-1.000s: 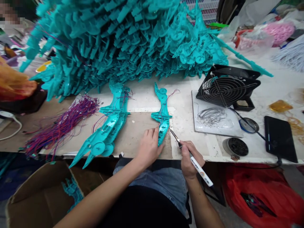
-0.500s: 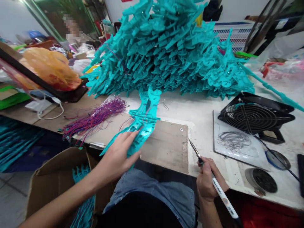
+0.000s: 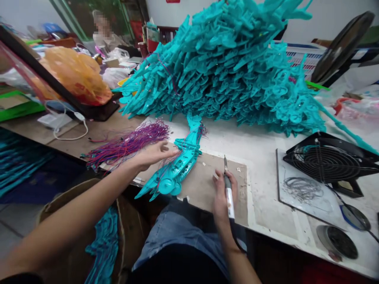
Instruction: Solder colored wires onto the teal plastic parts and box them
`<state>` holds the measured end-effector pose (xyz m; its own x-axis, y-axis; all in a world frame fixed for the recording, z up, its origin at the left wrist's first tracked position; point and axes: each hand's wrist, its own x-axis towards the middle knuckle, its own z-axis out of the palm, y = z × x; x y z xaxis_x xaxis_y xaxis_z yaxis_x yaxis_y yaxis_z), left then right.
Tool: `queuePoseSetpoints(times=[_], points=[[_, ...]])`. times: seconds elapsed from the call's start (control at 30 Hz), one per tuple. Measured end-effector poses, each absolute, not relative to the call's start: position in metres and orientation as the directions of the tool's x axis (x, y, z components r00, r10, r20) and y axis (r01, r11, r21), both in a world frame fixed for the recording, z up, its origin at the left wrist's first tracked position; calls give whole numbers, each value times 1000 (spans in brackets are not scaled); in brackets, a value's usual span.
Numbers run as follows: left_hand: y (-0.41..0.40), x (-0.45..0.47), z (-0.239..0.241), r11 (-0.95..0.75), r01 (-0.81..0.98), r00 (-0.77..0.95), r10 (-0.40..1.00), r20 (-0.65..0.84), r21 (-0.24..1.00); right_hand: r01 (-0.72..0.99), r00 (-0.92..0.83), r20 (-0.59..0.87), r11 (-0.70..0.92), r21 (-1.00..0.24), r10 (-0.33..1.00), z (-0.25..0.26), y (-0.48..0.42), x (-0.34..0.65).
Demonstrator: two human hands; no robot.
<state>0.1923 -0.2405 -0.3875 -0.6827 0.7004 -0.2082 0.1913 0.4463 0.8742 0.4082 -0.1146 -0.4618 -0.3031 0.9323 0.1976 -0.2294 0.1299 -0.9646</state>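
My left hand [image 3: 152,153] reaches out over the bench with its fingers stretched flat, its fingertips touching the wired teal plastic shells [image 3: 177,167] stacked near the front edge. Just left of that hand lies a bundle of purple and red wires [image 3: 127,144]. My right hand [image 3: 222,196] is closed round a white soldering iron [image 3: 228,191], whose tip points away from me over the brown work board [image 3: 207,185]. Nothing lies under the tip.
A tall heap of teal plastic shells [image 3: 225,67] fills the back of the bench. A black fan [image 3: 328,159] lies at the right beside solder wire [image 3: 300,188] and a round tin [image 3: 337,241]. A cardboard box [image 3: 79,236] with teal parts stands below left. A person sits far back left.
My left hand has risen from the lower end of the teal stack to its middle, by the wires. My right hand has swung the soldering iron inward over the board. The view has shifted left.
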Motion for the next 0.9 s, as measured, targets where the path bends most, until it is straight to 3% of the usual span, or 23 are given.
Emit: queuePoseSetpoints(times=[0.07, 0.17, 0.3, 0.57, 0.9], points=[[-231, 182, -390, 446, -60, -435, 794, -425, 893, -305, -344, 92, -19, -952, 935, -466, -125, 378], [-216, 180, -398, 419, -285, -237, 841, -487, 862, -408, -389, -10, -182, -895, 921, -469, -138, 344], [-204, 191, -408, 338, -395, -284, 839, -464, 854, -456, -428, -35, -249, -854, 903, -462, -147, 329], [-197, 216, -414, 198, -394, -541, 739, -401, 897, -386, -424, 43, -137, -912, 905, -448, -147, 343], [-206, 260, -422, -3, -518, -453, 849, -272, 855, -327, -413, 183, 42, -944, 892, -428, -157, 380]])
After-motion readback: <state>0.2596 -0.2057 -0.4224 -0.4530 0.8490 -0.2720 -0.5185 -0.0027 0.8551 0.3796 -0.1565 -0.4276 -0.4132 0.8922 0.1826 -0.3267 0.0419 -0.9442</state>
